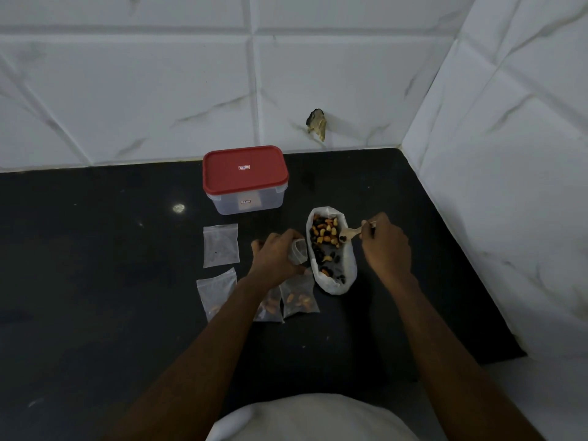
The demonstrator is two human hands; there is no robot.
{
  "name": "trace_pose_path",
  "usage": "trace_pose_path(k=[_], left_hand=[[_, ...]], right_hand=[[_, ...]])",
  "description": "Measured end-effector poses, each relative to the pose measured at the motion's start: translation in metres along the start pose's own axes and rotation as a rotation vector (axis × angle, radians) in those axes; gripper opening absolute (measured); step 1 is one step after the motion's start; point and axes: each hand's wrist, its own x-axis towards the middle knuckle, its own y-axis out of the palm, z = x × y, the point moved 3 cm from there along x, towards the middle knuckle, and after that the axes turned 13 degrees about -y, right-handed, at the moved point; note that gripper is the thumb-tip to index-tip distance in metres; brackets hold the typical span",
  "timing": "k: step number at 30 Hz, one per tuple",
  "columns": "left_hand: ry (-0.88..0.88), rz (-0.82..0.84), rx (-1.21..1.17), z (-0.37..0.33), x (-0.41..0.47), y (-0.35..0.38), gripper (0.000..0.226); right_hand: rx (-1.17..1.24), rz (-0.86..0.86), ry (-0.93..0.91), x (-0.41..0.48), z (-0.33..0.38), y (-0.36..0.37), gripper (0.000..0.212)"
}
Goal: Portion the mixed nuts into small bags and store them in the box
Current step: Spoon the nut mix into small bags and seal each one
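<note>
Left hand (273, 259) grips a small clear plastic bag (298, 251), right hand (385, 243) pinches a pale spoon (350, 233) dipped into the white open sack of mixed nuts (334, 283).

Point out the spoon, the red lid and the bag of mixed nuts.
spoon (348, 233), head view, on its bowl.
red lid (245, 168), head view, middle of top.
bag of mixed nuts (350, 264), head view, right wall.

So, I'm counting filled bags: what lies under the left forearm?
A small bag with a few nuts pokes out beneath the left forearm, beside another filled bag. Its left part is covered, so its fill cannot be judged.
</note>
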Motion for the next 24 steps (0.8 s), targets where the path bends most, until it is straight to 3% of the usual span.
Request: trace_pose_path(k=[18,24], left_hand=[[-0.005,0.074,-0.116,-0.002,0.015,0.006,0.063],[-0.007,0.088,-0.098,-0.002,0.016,0.007,0.063]], right_hand=[[0.775,0.129,0.379,0.006,-0.017,0.037,0.015],[0.892,0.142,0.490,0.003,-0.027,0.036,0.013]])
